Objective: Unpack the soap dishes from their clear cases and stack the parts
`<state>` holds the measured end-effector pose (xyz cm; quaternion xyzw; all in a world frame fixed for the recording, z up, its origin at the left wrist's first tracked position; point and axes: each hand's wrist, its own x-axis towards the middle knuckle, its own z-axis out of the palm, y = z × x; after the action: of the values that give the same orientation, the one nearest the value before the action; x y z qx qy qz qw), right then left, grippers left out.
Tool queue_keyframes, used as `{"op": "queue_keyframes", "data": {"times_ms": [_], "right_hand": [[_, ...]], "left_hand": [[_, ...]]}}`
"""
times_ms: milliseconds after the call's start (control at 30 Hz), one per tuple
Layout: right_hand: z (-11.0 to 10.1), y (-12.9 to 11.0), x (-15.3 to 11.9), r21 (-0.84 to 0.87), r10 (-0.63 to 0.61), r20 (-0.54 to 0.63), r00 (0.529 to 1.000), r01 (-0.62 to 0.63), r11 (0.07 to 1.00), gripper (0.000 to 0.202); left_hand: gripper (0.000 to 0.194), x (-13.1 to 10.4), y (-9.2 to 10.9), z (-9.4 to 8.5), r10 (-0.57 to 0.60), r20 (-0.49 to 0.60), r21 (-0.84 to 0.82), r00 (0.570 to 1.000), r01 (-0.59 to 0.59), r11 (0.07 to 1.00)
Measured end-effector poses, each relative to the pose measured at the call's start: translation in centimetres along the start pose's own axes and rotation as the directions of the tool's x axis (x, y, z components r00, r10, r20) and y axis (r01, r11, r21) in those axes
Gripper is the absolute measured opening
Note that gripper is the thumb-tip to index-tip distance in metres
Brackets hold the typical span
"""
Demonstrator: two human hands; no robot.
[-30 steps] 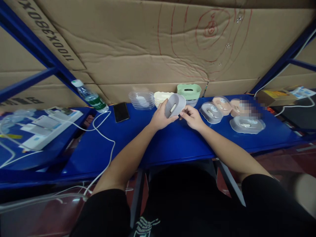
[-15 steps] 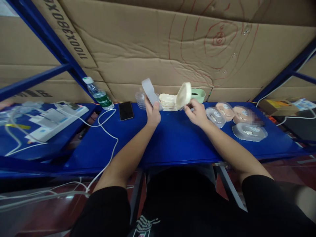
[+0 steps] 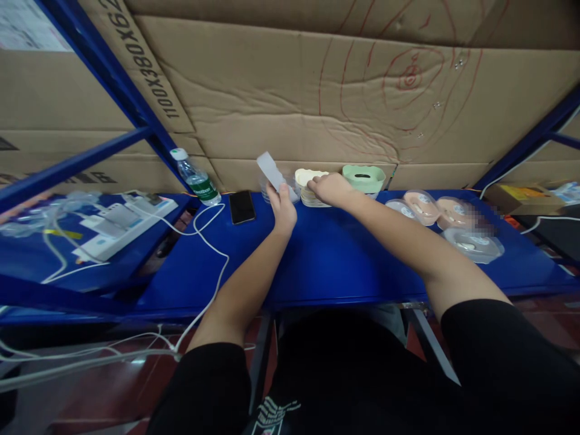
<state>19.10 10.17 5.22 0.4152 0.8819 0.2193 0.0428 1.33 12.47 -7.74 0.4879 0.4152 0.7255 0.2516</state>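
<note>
At the far left, a white power strip lies among cables, and a capped bottle stands tilted beside a dark phone on the blue bench. Next come the clear containers, partly hidden behind the pale gray piece, which the left hand grips between thumb and fingers, raised above the bench and turned nearly edge-on. Just right of it sits the cream stack, several wavy-rimmed trays nested together. The right hand reaches across to it with fingers curled down at its top; whether they pinch a tray or only touch the rim, I cannot tell. The step in hand looks like handling the top of that stack while the gray piece is kept aside; the next move seems to call for a sure hold on one rim only, so the nested trays stay together. Beyond the wrist stands the green container, and farther right lie the peach packs and a clear-topped pack, well apart from both hands.
</note>
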Motion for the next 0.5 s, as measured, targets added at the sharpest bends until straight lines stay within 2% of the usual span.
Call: {"op": "queue_keyframes", "data": {"times_ms": [33, 333, 500], "right_hand": [[0.3, 0.1, 0.3, -0.002, 0.008, 0.002, 1.0, -0.008, 1.0, 0.043], [1.2, 0.7, 0.5, -0.003, 0.012, -0.023, 1.0, -0.012, 1.0, 0.043], [1.6, 0.9, 0.0, -0.016, 0.0, -0.006, 1.0, 0.0, 1.0, 0.045]], "left_hand": [[0.097, -0.1, 0.2, 0.2, -0.008, -0.035, -0.018, 0.999, 0.008, 1.0], [0.095, -0.3, 0.4, 0.2, 0.05, 0.007, 0.109, 0.999, -0.05, 0.993], [0.086, -0.3, 0.7, -0.3, 0.03, 0.087, 0.095, 0.996, -0.038, 0.995]]}}
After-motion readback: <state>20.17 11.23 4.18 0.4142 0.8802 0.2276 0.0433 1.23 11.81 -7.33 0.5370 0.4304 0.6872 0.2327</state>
